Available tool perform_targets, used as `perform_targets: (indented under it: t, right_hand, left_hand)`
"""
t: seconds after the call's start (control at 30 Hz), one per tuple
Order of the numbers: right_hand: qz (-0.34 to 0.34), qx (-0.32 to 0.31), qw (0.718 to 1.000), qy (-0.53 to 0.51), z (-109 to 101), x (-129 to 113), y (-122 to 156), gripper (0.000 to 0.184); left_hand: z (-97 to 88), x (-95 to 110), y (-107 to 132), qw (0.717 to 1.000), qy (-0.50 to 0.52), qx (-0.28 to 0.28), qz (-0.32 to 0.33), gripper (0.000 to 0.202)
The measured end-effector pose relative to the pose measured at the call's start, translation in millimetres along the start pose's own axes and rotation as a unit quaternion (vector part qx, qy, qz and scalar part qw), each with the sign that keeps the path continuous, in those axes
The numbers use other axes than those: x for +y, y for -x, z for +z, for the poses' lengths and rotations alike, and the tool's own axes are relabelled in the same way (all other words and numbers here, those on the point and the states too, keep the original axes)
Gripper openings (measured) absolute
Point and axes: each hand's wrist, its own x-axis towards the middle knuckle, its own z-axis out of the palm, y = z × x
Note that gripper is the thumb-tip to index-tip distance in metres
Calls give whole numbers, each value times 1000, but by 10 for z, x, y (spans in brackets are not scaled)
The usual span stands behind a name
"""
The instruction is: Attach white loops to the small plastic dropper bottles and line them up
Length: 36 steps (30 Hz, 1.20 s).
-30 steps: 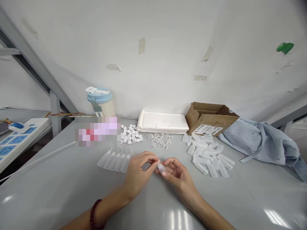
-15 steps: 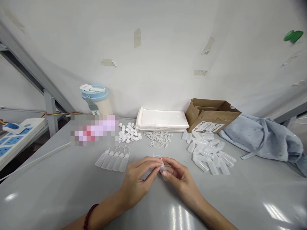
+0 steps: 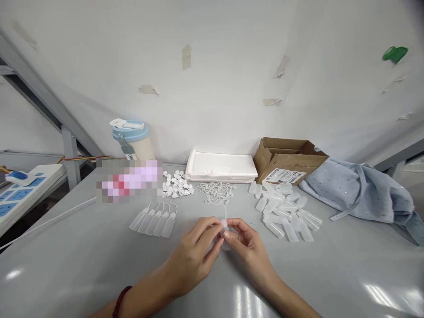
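Observation:
A small translucent squeeze bottle stands nearly upright between my hands, its white cap and thin curved tube pointing away from me. My right hand grips the bottle's body, thumb in front. At the neck, the fingertips of my left hand pinch the cap, partly hiding it. Left of my hands lies a row of several capped bottles with tubes. White caps are heaped behind them, beside a tangle of thin white tubes. Several uncapped bottles are piled on the right.
White packets are stacked by the wall, next to an open cardboard box. A blue-grey cloth lies at right. At left are a blue-lidded tumbler, a blurred pink item and a power strip.
The bottle has turned more upright, and its tube now points straight away instead of bending left. My left fingers have shifted around the cap. The whole view has moved slightly.

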Motion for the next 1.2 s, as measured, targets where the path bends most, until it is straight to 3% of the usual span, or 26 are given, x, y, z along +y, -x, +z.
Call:
perform_targets:
  t: [0.23,0.37,0.53,0.7,1.03,1.2]
  right_hand:
    - [6,8,999,-33,-3,55,-10,21]
    - [9,22,999,-37,4,65,-16,20]
    - [23,20,998,-49,15,63,-21,21]
    - [40,9,998,-43,36,60,-6,23]
    - [66,-71,995,-20,76,25,20,30]
    - [68,-87,994,0,82,47,28,27]
  left_hand:
    - [-44,-8,-57,998,-2,-64,-25,24]
    - [-91,-39,-21,992,3,-128,2,37]
    - [-98,-75,31,986,1,-166,17,46]
    - [-121,-84,22,986,-9,-167,23,40]
    - [-217,-107,130,992,-2,-125,-9,51]
    - [-397,-248,188,990,-48,-131,-7,48]
